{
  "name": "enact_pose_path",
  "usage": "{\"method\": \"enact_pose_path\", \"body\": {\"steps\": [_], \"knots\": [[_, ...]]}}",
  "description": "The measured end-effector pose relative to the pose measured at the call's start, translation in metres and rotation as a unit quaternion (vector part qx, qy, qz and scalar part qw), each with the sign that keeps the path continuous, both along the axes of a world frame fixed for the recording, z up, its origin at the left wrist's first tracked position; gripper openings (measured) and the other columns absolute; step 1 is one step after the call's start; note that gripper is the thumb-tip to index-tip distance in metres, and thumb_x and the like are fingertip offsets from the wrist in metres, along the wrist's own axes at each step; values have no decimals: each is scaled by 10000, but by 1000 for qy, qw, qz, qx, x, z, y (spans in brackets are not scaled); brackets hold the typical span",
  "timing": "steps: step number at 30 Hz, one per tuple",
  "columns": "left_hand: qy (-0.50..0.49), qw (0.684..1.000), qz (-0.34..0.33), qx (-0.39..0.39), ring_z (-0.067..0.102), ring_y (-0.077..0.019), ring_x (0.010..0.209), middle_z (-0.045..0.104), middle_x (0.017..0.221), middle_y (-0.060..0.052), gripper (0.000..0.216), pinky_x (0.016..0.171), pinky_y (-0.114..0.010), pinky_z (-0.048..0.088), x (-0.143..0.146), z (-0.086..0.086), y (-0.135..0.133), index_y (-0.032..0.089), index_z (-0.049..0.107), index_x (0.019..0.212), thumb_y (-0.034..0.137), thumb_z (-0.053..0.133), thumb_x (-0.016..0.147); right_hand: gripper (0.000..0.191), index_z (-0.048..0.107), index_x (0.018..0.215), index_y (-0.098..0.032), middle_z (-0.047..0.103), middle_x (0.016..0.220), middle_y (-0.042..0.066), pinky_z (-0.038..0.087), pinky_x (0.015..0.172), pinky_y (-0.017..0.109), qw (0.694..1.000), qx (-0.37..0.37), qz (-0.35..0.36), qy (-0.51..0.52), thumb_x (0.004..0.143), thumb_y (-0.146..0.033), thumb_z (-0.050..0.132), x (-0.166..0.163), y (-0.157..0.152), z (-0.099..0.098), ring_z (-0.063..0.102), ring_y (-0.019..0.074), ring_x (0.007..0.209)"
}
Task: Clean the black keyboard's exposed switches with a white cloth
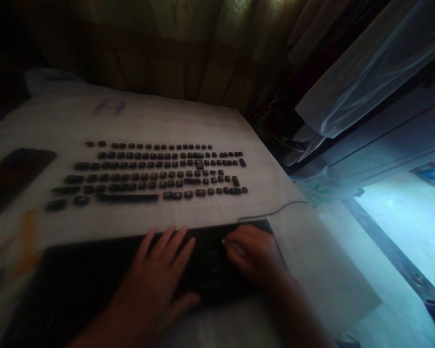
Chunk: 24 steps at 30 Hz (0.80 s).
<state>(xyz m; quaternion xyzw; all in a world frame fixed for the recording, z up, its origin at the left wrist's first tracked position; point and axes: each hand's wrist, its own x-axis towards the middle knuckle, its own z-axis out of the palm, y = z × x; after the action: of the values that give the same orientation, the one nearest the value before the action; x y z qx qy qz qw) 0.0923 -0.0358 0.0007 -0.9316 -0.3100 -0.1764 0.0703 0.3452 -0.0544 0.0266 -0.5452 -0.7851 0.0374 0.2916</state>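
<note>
A black keyboard point(90, 270) lies across the near side of the table, too dark and blurred to show detail. My left hand point(155, 275) rests on its middle, fingers spread and holding nothing. Over the keyboard's right part, my right hand point(253, 251) is closed with the fingertips pinched. A small pale tip shows at those fingers, but what it belongs to is hidden. Beyond the keyboard, loose black keycaps lie in several rows on the white cloth, among them a long spacebar point(127, 197).
A dark phone-like slab point(16, 176) lies at the left, with a blurred orange strip point(28, 239) nearer me. A thin cable point(275, 211) runs from the keyboard over the right table edge. Curtains point(188, 53) hang behind the white-covered table point(174, 113).
</note>
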Motion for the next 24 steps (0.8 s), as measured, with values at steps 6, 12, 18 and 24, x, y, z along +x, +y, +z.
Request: {"method": "enact_pose_path", "body": {"steps": [6, 12, 18, 24], "knots": [[-10, 1000, 8, -17, 502, -314, 1313, 571, 1436, -115, 697, 1143, -518, 195, 0, -3, 5, 181, 449, 1430, 645, 412, 911, 142, 688, 754, -163, 689, 689, 46, 490, 596, 265, 1000, 7, -14, -19, 805, -99, 571, 0, 0, 0, 652, 177, 622], [12, 1000, 1, 0, 556, -312, 1251, 632, 1362, -126, 645, 1098, -493, 238, 3, 10, 7, 165, 524, 1351, 618, 478, 894, 137, 679, 747, -181, 672, 670, 27, 474, 587, 249, 1000, -4, 1, -17, 804, -108, 578, 1, -1, 1, 636, 161, 608], [18, 1000, 5, -2, 560, -309, 1243, 635, 1358, -124, 643, 1103, -489, 221, 2, 11, 7, 167, 526, 1349, 614, 481, 889, 128, 682, 766, -183, 683, 681, 29, 477, 594, 249, 1000, 4, -8, -20, 811, -120, 580, -1, 0, -3, 643, 163, 616], [16, 1000, 9, -5, 539, -306, 1267, 620, 1378, -122, 635, 1116, -485, 202, 4, 9, 5, 161, 521, 1354, 600, 467, 899, 136, 680, 747, -186, 678, 670, 25, 472, 587, 253, 999, -3, -14, -29, 795, -112, 577, -1, -2, 0, 636, 163, 605]]}}
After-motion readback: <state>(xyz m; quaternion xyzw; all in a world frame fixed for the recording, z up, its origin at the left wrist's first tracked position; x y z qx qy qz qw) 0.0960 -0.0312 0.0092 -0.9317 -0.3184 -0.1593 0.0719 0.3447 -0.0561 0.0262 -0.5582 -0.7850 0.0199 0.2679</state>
